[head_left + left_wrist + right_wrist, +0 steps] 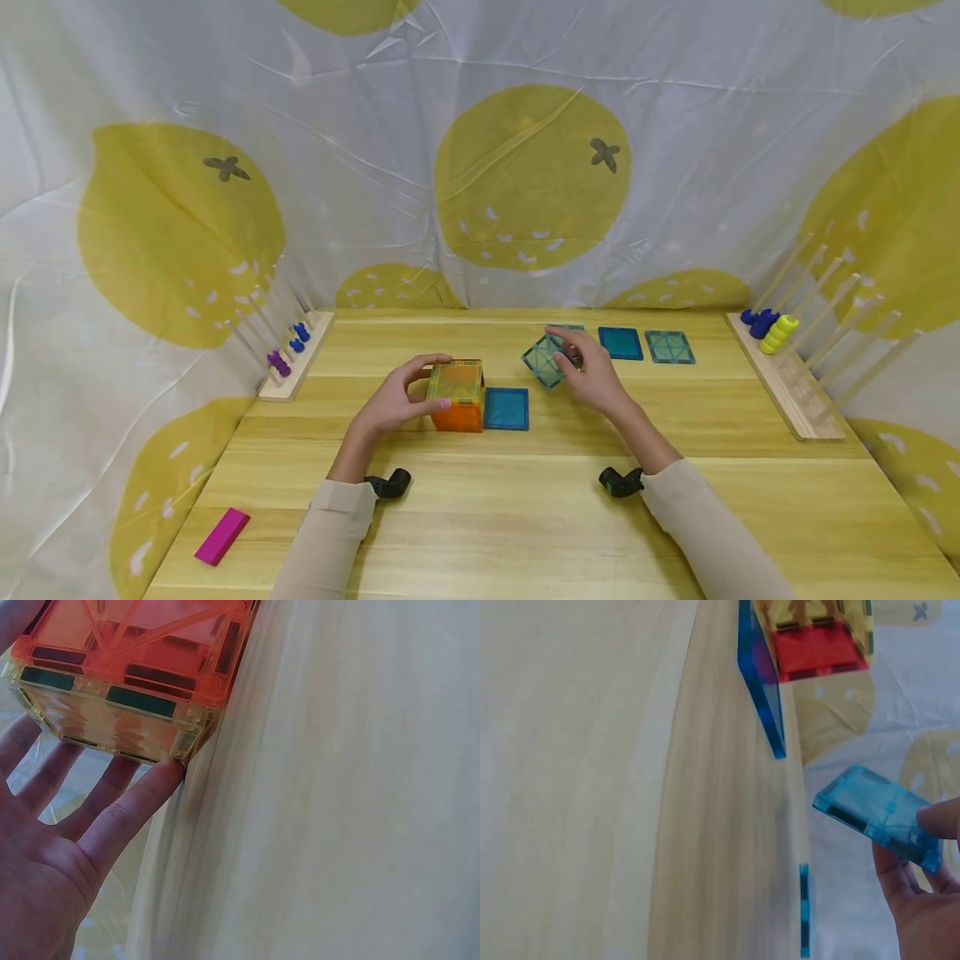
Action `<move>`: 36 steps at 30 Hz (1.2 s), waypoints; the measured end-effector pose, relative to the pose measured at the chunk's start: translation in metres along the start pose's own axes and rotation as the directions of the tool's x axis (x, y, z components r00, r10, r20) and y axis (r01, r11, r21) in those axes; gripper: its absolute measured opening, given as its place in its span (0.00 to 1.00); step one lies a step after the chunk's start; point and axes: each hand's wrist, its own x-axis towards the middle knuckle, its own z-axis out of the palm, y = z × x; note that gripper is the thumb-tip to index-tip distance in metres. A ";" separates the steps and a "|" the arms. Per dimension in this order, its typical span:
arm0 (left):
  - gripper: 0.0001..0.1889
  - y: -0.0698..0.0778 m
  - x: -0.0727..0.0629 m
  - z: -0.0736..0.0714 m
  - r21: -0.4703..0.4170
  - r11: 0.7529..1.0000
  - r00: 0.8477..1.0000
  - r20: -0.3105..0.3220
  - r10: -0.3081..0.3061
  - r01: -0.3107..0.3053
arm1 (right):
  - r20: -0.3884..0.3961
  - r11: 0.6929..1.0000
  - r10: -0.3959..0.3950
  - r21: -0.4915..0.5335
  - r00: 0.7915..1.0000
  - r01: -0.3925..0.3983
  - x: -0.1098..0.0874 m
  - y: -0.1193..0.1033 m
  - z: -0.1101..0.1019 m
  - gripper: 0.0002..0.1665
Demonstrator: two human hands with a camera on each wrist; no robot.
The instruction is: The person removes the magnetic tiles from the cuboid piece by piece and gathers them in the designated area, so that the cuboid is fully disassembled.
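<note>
Block (222, 537), pink, lay nearest us on the worktop (480, 517), at L. Past it, our L hand (386, 404) gripped the orange box (461, 390) w/ yellow top from its L; a blue tile (507, 409) lay flat at its R. Our R hand (588, 371) pinched a tilted pale tile (543, 358) above the worktop. Behind, we saw dk tile (620, 342) & teal tile (671, 347) lying flat side by side.

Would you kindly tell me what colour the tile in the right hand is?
The tile is translucent light turquoise, clearest in the right wrist view.
</note>
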 end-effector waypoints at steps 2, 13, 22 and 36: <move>0.35 0.000 0.000 0.000 0.003 1.000 1.000 -0.001 -0.004 0.004 | 0.002 0.999 0.036 0.033 0.999 -0.036 -0.005 0.003 -0.005 0.26; 0.35 0.002 0.000 -0.001 0.006 1.000 1.000 -0.002 -0.013 0.013 | 0.040 0.960 0.235 0.151 0.971 -0.238 -0.022 0.022 -0.023 0.30; 0.35 0.001 0.001 -0.001 0.012 1.000 1.000 -0.001 -0.012 0.012 | 0.020 0.952 0.305 -0.004 0.952 -0.305 -0.025 0.034 -0.028 0.28; 0.36 0.001 0.001 0.000 0.019 1.000 1.000 -0.008 -0.006 0.006 | 0.071 0.911 0.394 -0.161 0.916 -0.379 -0.019 0.037 -0.026 0.28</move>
